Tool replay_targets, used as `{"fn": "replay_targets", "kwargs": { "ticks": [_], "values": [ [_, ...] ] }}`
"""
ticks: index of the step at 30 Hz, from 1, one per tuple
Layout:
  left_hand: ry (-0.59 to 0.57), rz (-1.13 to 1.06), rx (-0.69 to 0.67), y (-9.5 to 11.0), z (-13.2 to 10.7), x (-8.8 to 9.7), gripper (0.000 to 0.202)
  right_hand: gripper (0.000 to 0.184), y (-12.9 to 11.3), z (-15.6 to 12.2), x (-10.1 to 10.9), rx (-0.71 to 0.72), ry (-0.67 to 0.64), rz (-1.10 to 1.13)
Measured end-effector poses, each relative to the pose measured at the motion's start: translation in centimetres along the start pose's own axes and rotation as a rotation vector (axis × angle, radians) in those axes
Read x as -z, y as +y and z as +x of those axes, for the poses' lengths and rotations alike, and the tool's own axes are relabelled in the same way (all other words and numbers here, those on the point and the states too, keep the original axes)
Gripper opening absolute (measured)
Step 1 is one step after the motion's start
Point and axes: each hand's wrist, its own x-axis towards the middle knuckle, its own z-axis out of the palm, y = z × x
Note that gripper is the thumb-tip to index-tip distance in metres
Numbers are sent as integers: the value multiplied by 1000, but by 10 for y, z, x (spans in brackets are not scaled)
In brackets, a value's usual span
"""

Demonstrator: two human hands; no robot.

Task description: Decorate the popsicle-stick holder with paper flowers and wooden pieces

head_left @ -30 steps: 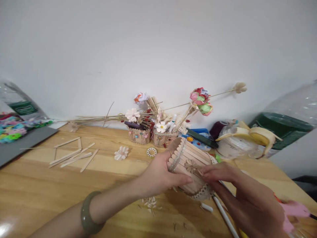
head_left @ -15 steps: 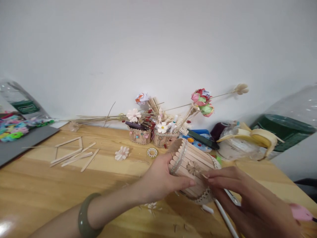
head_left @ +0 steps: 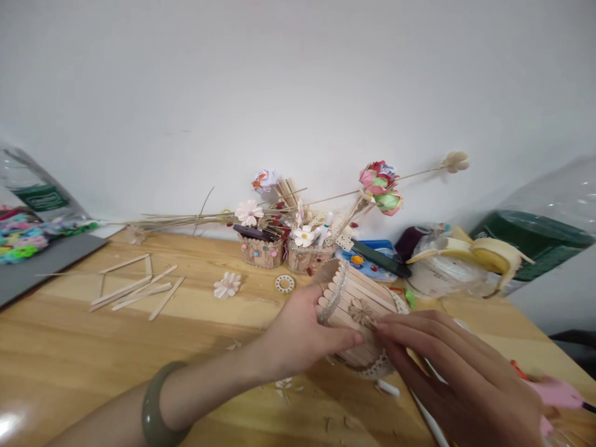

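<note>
My left hand [head_left: 305, 332] is wrapped round a tilted holder [head_left: 354, 292] made of wooden craft sticks, its open mouth facing up and left. Glittery trim [head_left: 336, 295] runs along its mouth edge, and white lace [head_left: 372, 368] rings the base. A small beige flower [head_left: 361, 311] lies against the side of the holder. My right hand [head_left: 447, 366] pinches at the lower right of that flower, fingertips touching the holder. Whatever is between these fingertips is too small and covered to make out.
Loose craft sticks [head_left: 123, 292], a pale flower [head_left: 228, 285] and a round ring [head_left: 284, 284] lie on the table. Two decorated holders [head_left: 262, 252] with flowers stand by the wall. A banana peel [head_left: 496, 256] sits at right; a pink glue gun [head_left: 559, 392] lies beyond my right hand.
My right hand has moved slightly left, its fingertips closer in against the flower. The left hand still grips the holder, and the view has shifted a little.
</note>
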Motion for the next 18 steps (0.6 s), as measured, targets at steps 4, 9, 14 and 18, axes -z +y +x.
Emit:
{"fn": "replay_targets", "kwargs": {
  "ticks": [4, 9, 14, 18],
  "values": [
    [7, 2, 20, 0, -1, 0, 34, 10, 1, 1, 0, -4, 4, 15],
    [-41, -62, 16, 2, -3, -2, 37, 11, 1, 1, -1, -8, 33, 17],
    [-34, -32, 21, 2, -4, -2, 36, 13, -2, 2, 4, 11, -4, -20],
    [-17, 6, 27, 2, -4, -2, 37, 18, 0, -6, 6, 14, -46, -56]
  ]
}}
